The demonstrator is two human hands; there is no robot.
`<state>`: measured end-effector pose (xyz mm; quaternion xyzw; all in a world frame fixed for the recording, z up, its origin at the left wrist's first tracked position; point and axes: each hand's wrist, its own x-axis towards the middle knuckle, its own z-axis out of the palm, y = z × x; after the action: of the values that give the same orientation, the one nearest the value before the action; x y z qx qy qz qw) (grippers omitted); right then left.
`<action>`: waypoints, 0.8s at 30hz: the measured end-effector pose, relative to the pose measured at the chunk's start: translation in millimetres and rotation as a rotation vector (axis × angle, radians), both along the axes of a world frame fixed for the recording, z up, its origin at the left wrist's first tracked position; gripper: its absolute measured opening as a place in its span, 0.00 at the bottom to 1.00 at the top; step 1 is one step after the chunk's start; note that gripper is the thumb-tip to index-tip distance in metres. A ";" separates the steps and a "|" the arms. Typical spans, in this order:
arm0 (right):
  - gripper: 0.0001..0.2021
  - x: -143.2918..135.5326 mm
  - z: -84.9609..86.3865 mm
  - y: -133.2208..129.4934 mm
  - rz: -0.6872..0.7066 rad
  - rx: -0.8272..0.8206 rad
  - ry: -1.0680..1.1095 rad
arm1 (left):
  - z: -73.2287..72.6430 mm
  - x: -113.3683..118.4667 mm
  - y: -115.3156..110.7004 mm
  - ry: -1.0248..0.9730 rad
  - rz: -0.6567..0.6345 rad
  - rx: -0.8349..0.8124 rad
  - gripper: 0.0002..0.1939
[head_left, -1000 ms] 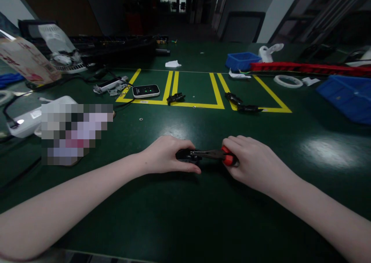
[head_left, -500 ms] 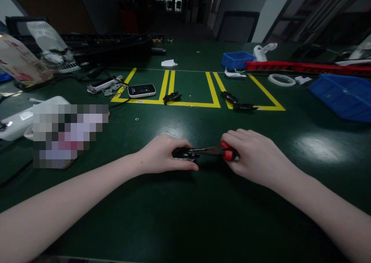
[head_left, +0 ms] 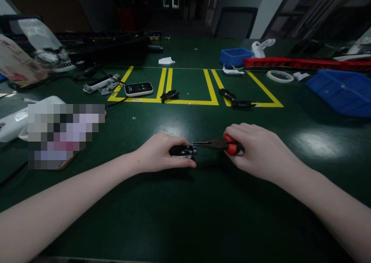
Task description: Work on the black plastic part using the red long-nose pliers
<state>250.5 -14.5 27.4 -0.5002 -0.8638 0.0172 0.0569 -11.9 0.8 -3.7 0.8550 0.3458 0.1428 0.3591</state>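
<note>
Between the thumb and fingers of my left hand point(head_left: 160, 152) is a small glossy black part point(head_left: 183, 151), its left end hidden in the grip. My right hand point(head_left: 255, 151) is wrapped round the red handles of a pair of needle-nose pliers point(head_left: 213, 144). The dark jaws point left, with their tips close to the upper right edge of the black part. Whether the tips touch it or hold something tiny, I cannot tell.
Yellow tape point(head_left: 189, 102) marks areas on the green table, with black parts point(head_left: 170, 95) lying along it. A black-and-white device point(head_left: 139, 89) with green lights sits at left. Blue bins point(head_left: 342, 93), a tape roll point(head_left: 279, 76) and a red strip point(head_left: 290, 63) lie right.
The pliers' tips have moved up from the black part's face to its upper edge. My right hand has shifted slightly right and up. The left hand still grips the part.
</note>
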 end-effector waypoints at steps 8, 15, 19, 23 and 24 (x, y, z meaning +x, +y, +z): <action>0.02 -3.8 -2.9 -3.6 -0.011 -0.091 0.027 | 2.1 0.0 -1.8 -0.023 -0.009 -0.029 0.17; 0.01 -4.1 -4.9 -4.0 -0.020 -0.142 0.044 | 2.1 -0.7 -2.4 -0.031 -0.016 -0.034 0.18; 0.02 -4.3 -5.6 -3.3 -0.016 -0.127 0.016 | 0.1 -2.0 -2.0 -0.011 -0.024 0.016 0.20; 0.04 -5.8 -5.3 -2.1 -0.011 -0.101 -0.012 | -2.2 -2.4 -0.4 0.011 -0.042 0.089 0.22; 0.04 -6.4 -5.3 -2.2 -0.009 -0.102 -0.016 | -2.8 -2.2 -0.1 0.017 -0.047 0.104 0.23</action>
<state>244.1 -16.7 22.1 -0.5066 -0.8599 0.0570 0.0242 -14.1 0.7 -6.5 0.8815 0.3209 0.1451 0.3144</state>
